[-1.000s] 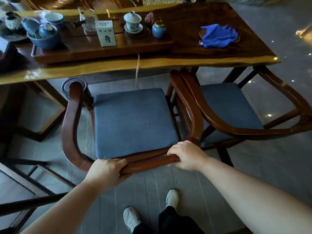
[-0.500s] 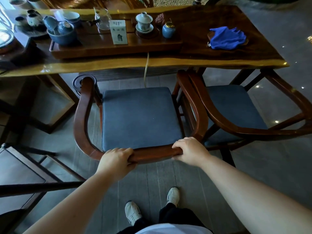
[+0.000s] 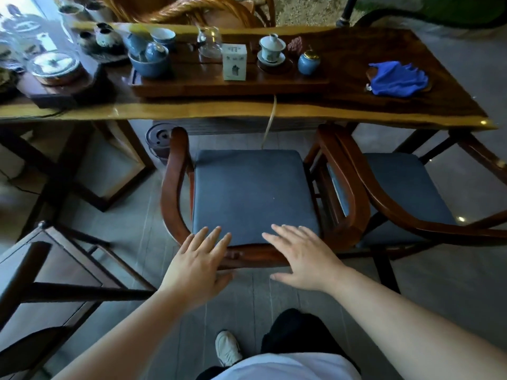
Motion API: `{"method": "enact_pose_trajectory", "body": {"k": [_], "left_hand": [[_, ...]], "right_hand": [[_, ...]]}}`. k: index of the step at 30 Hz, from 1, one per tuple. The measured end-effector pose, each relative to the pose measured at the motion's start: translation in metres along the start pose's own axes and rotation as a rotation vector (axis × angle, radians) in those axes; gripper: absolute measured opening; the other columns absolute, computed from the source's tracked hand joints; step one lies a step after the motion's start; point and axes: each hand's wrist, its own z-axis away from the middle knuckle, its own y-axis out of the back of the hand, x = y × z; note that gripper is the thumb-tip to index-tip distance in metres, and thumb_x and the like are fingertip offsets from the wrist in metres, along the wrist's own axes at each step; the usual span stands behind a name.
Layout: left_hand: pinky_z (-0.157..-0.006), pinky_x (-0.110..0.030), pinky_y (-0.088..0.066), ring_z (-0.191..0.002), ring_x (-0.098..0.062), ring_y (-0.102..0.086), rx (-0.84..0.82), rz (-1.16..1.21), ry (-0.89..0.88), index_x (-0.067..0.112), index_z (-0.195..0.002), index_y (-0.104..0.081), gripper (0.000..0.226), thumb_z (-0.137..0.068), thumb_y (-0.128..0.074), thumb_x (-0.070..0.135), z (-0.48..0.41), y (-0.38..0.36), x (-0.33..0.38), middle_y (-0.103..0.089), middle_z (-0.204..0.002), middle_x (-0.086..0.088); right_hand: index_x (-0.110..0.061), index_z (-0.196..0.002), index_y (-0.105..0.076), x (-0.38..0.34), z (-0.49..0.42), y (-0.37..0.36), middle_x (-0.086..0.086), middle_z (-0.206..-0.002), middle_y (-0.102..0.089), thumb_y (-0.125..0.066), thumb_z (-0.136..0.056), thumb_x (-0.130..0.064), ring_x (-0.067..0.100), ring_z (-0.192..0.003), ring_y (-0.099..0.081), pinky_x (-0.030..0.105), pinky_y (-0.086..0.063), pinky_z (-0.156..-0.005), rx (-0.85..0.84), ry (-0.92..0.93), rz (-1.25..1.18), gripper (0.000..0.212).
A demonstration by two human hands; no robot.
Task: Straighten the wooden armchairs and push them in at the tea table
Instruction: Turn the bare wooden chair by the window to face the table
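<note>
A wooden armchair (image 3: 175, 187) with a dark blue seat cushion (image 3: 255, 193) faces the tea table (image 3: 192, 109), its front just short of the table's near edge. My left hand (image 3: 196, 266) and my right hand (image 3: 304, 255) hover flat over its curved back rail, fingers spread, holding nothing. A second wooden armchair (image 3: 389, 204) with the same cushion stands close on the right, its left arm against the first chair's right arm, angled slightly outward.
A tea tray (image 3: 227, 83) with cups, a white box (image 3: 234, 61) and a blue jar (image 3: 308, 61) sits on the table, a blue cloth (image 3: 397, 78) at its right. A dark wooden stand (image 3: 41, 270) is at my lower left. A round bin (image 3: 160, 138) sits under the table.
Both hands have let go of the chair's back rail and opened flat above it. The chair sits closer to the table than a second ago.
</note>
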Motion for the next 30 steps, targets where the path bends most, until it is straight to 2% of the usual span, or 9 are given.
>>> {"method": "enact_pose_trajectory", "body": {"k": [3,6,8,12,15,19,25,28,30], "left_hand": [[-0.104,-0.047,-0.041,-0.131,-0.033,-0.045,0.037,0.072,0.077,0.017,-0.142,-0.042,0.076,-0.081,-0.050,0.063,0.017,0.013,-0.013,-0.050,-0.143,-0.010],[-0.102,-0.045,-0.044,-0.127,-0.031,-0.049,0.074,0.050,0.145,0.015,-0.140,-0.044,0.074,-0.081,-0.047,0.060,0.032,0.029,-0.027,-0.054,-0.139,-0.010],[-0.100,-0.046,-0.046,-0.123,-0.033,-0.052,0.078,0.015,0.218,0.015,-0.139,-0.044,0.074,-0.079,-0.047,0.058,0.043,0.039,-0.036,-0.056,-0.136,-0.012],[-0.103,-0.050,-0.042,-0.127,-0.034,-0.048,0.069,-0.018,0.445,0.016,-0.140,-0.040,0.077,-0.078,-0.061,0.056,0.074,0.054,-0.054,-0.053,-0.139,-0.014],[-0.105,-0.049,-0.040,-0.129,-0.034,-0.046,0.093,-0.040,0.625,0.013,-0.140,-0.045,0.074,-0.082,-0.053,0.059,0.101,0.067,-0.064,-0.052,-0.140,-0.013],[-0.105,-0.048,-0.040,-0.129,-0.032,-0.047,0.224,-0.004,0.942,0.013,-0.139,-0.048,0.075,-0.081,-0.046,0.060,0.138,0.079,-0.067,-0.053,-0.139,-0.011],[-0.107,-0.045,-0.038,-0.129,-0.030,-0.047,0.324,-0.005,1.207,0.008,-0.137,-0.049,0.078,-0.082,-0.045,0.063,0.199,0.082,-0.066,-0.055,-0.137,-0.013],[-0.106,-0.043,-0.035,-0.125,-0.031,-0.050,0.349,-0.016,1.290,0.005,-0.134,-0.052,0.078,-0.080,-0.045,0.061,0.233,0.081,-0.076,-0.058,-0.132,-0.016],[-0.105,-0.042,-0.035,-0.123,-0.031,-0.052,0.356,-0.025,1.335,0.004,-0.132,-0.053,0.078,-0.078,-0.045,0.061,0.256,0.080,-0.090,-0.060,-0.130,-0.016]], "right_hand": [[-0.026,-0.151,-0.026,-0.024,-0.022,0.005,0.009,-0.159,-0.025,-0.057,-0.083,-0.063,0.028,-0.144,-0.024,0.050,-0.012,-0.117,0.037,0.078,0.029,0.083],[-0.023,-0.146,-0.036,-0.038,-0.045,0.012,0.012,-0.154,-0.036,-0.055,-0.078,-0.065,0.031,-0.138,-0.036,0.054,-0.023,-0.114,0.075,0.172,0.051,0.082],[-0.023,-0.144,-0.038,-0.044,-0.062,0.016,0.013,-0.151,-0.041,-0.047,-0.077,-0.067,0.032,-0.135,-0.041,0.056,-0.029,-0.111,0.086,0.238,0.050,0.081],[-0.022,-0.142,-0.040,-0.062,-0.106,0.022,0.014,-0.147,-0.046,-0.042,-0.075,-0.067,0.032,-0.131,-0.046,0.056,-0.035,-0.107,0.076,0.396,0.012,0.081],[-0.022,-0.141,-0.041,-0.083,-0.136,0.023,0.013,-0.145,-0.048,-0.046,-0.074,-0.068,0.031,-0.130,-0.047,0.055,-0.037,-0.106,0.059,0.495,-0.026,0.081],[-0.021,-0.141,-0.043,-0.121,-0.163,0.022,0.014,-0.144,-0.049,-0.053,-0.074,-0.067,0.031,-0.127,-0.049,0.054,-0.039,-0.105,0.008,0.653,-0.023,0.082],[-0.023,-0.140,-0.043,-0.184,-0.180,0.021,0.012,-0.139,-0.054,-0.041,-0.074,-0.069,0.029,-0.123,-0.054,0.053,-0.041,-0.103,-0.031,0.797,-0.002,0.081],[-0.023,-0.141,-0.041,-0.219,-0.189,0.018,0.011,-0.138,-0.055,-0.053,-0.073,-0.069,0.028,-0.124,-0.053,0.053,-0.041,-0.103,-0.054,0.858,0.020,0.082],[-0.023,-0.143,-0.040,-0.245,-0.196,0.016,0.011,-0.142,-0.051,-0.064,-0.073,-0.066,0.028,-0.128,-0.049,0.053,-0.036,-0.106,-0.067,0.889,0.036,0.085]]}}
